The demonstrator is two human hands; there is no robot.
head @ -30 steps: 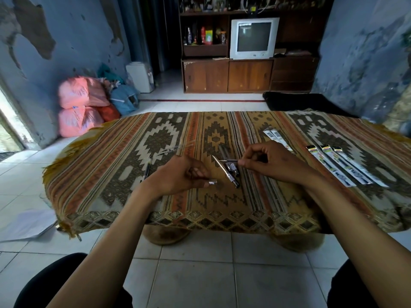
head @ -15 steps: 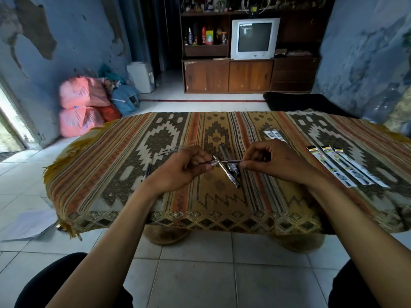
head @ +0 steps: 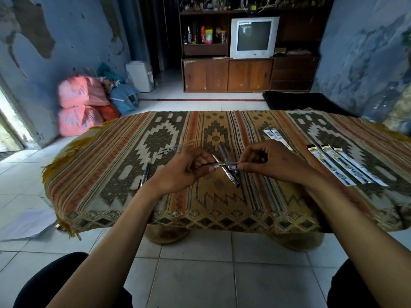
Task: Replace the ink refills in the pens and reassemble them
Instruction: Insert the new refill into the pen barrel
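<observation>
Over the middle of the patterned table cloth (head: 111, 174) my left hand (head: 184, 172) and my right hand (head: 269, 163) each pinch one end of a clear pen barrel (head: 224, 164), held level between them. Under it lie several pens (head: 232, 176) on the cloth. A dark pen (head: 146, 172) rests to the left of my left hand, and clear pen parts (head: 175, 147) lie just beyond it. Three packaged refills (head: 340, 165) are spread at the right, with two more packets (head: 274, 135) behind my right hand.
The low table's near edge (head: 189, 218) faces me, with tiled floor below. A sheet of paper (head: 26, 223) lies on the floor at left. Pink sacks (head: 75, 103) stand by the left wall, and a cabinet with a television (head: 253, 37) at the back.
My left hand rose from near the cloth with a small pen piece and met the barrel held by my right hand; now both hands grip the same pen.
</observation>
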